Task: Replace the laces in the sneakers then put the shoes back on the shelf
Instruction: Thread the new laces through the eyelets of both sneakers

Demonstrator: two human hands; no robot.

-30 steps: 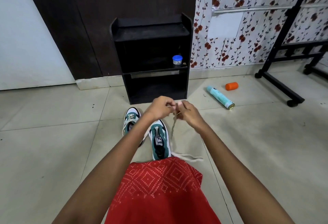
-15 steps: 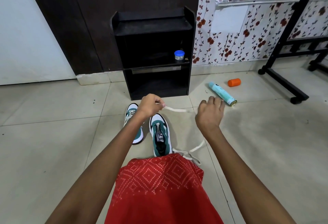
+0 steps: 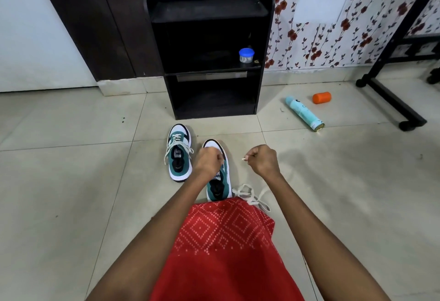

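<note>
So, the step in hand looks like threading the fresh lace (image 3: 247, 194) into the unlaced sneaker (image 3: 219, 187), which sits on the floor in front of the shelf (image 3: 207, 14), toe pointing at it. The laced sneaker (image 3: 178, 155) is parked beside it, slightly closer to the shelf and apparently done.

The right hand (image 3: 263, 160) is closed in a fist, pinching the lace just behind its tip, which pokes out toward the shoe. The rest of the lace trails down into a loose heap on the floor, on the side of the shoe farthest from the shelf. The left hand (image 3: 209, 162) hovers over the front of the unlaced sneaker with fingers curled. I honestly can't tell whether it's gripping the other lace end or the shoe.

My advice would be to start at the eyelets nearest the toe, even up both ends before crossing, and keep the flat lace from twisting. That floor heap looks like it could knot, so shake it loose first.

There's other stuff too. A blue-lidded jar (image 3: 246, 55) sits on the shelf's middle board at its right edge, so I'd aim the shoes at the bottom opening, or nudge the jar aside. A spray can (image 3: 304, 113) and orange cap (image 3: 321, 97) lie right of the shelf, and a rolling rack (image 3: 392, 100) stands further right, none of them really in the way.
</note>
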